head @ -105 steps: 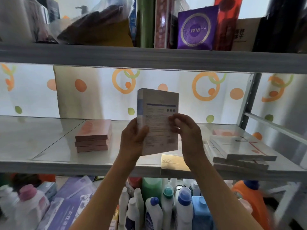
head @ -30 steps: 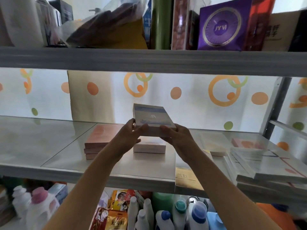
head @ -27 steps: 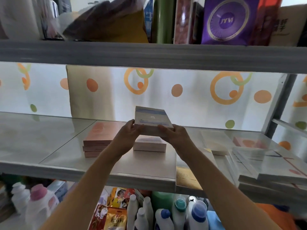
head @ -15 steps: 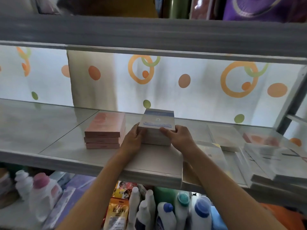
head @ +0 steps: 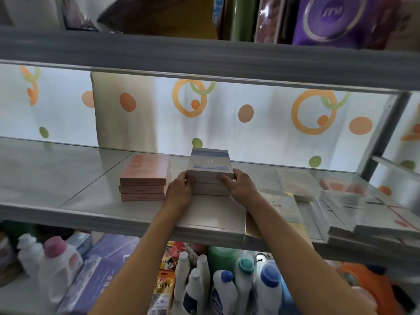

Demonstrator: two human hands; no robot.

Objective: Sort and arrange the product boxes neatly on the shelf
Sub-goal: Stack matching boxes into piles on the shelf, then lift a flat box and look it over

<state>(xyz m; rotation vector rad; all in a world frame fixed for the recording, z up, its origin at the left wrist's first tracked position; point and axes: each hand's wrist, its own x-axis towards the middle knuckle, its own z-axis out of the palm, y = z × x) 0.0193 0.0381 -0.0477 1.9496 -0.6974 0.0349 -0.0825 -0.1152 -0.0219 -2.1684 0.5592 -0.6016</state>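
Both hands reach onto the middle shelf (head: 95,210), a pale glossy board, and hold a small stack of boxes near its middle. The top one, a white box with a blue band (head: 209,162), lies flat and square on a second box (head: 210,189) beneath it. The left hand (head: 179,189) is pressed against the stack's left front corner, its fingers (head: 186,178) curled around the side of the upper box, thumb at the front edge. The right hand (head: 241,186) mirrors it at the right front corner, fingers (head: 223,179) lying along the front edge and the rest wrapped round the side, so the stack is pinched between the two hands. Just beside it on the left, close but not clearly touching, stands a stack of three pink boxes (head: 145,178), edges fairly even. To the right a flat pale box (head: 295,184) lies further back, and at the right end a loose, skewed pile of thin white boxes (head: 363,214) hangs over the shelf's front edge. Behind the shelf is a backing with orange and green dots and rings (head: 245,113). Below, the caps of bottles (head: 268,289) show on the lower level, and a purple box (head: 329,19) stands on the shelf above.
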